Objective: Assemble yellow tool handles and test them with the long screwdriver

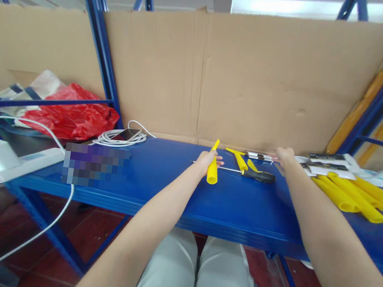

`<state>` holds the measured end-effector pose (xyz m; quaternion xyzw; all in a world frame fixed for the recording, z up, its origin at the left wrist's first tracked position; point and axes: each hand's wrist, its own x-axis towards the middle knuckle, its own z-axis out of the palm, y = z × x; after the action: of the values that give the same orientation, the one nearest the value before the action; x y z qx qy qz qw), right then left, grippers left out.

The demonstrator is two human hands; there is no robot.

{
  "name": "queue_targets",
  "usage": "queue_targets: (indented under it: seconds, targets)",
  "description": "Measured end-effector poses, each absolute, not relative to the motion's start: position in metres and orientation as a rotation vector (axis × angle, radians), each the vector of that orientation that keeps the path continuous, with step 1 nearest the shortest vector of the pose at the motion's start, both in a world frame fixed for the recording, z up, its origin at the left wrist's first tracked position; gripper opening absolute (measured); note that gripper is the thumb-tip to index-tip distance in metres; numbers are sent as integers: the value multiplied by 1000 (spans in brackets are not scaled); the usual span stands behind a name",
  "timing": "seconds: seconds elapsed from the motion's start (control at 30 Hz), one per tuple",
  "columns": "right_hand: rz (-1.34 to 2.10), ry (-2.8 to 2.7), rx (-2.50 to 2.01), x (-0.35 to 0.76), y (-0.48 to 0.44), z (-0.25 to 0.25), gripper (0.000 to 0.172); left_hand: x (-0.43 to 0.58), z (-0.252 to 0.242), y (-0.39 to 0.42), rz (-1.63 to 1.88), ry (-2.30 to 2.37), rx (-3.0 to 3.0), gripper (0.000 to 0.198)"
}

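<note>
My left hand (205, 161) is closed around a yellow plastic tube (212, 174), which tilts up from the blue shelf surface, its wide open end toward me. Just right of it lies a screwdriver (261, 176) with a black handle, its metal shaft pointing left. Behind the screwdriver are a yellow piece (239, 160) with a narrow tip and a smaller yellow piece (252, 165). My right hand (285, 155) reaches to the back of the shelf, fingers drawn together and partly hidden. Close to its fingertips lies a small black-and-white item (260, 156); whether they touch it is unclear.
Several yellow tubes (351, 197) are piled at right, before black-and-white packets (331, 164). At left are a white power strip (37, 160), coiled white cable (121, 138) and red plastic bag (75, 110). A cardboard wall (250, 80) closes the back.
</note>
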<state>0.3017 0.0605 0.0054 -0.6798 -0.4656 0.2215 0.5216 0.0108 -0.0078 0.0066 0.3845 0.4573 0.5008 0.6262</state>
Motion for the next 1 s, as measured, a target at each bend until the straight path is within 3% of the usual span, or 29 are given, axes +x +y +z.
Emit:
queue_targets:
  seconds: [0.2,0.3,0.5,1.0]
  targets:
    - [686,-1604,-1796,279,11,45,23,8,6,-5,1074,1100,947,12]
    - [766,-1947,-1885,271,-12,55,31,6,5,-5,1027,1161,980,9]
    - [490,-2293,-1764,266,-25,32,40,4,3,-4,956,1209,1100,9]
    - [45,-2348,-1879,245,-35,13,21,-2,0,0,990,1268,1142,11]
